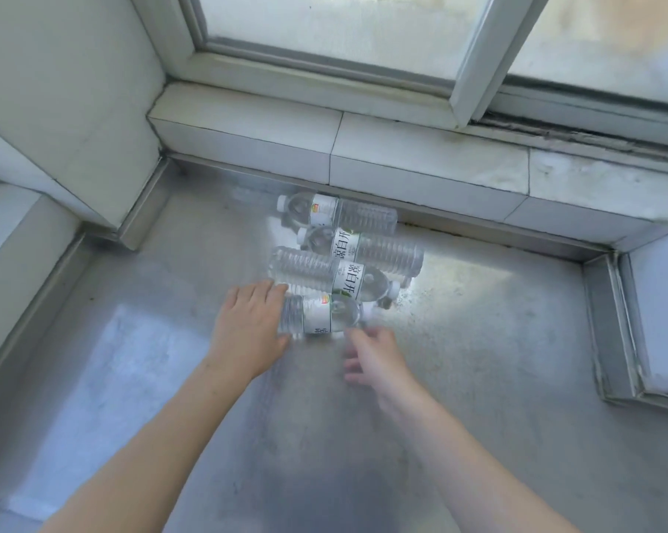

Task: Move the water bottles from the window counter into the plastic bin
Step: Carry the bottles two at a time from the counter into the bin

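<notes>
Several clear water bottles with white labels lie on their sides in a row on the steel window counter [478, 340]. The nearest bottle [324, 314] has its cap to the right. My left hand [248, 328] lies over its base end, fingers wrapped on it. My right hand [371, 357] is blurred just below its neck, fingers apart, holding nothing. Behind it lie a second bottle [324, 273], a third bottle [367, 248] and a far bottle [336, 211] against the ledge. No plastic bin is in view.
A tiled ledge [421, 167] and the window frame [474, 71] run along the back. A wall column [74, 109] juts in at the left. The counter has raised steel edges on the left [51, 286] and right [609, 325].
</notes>
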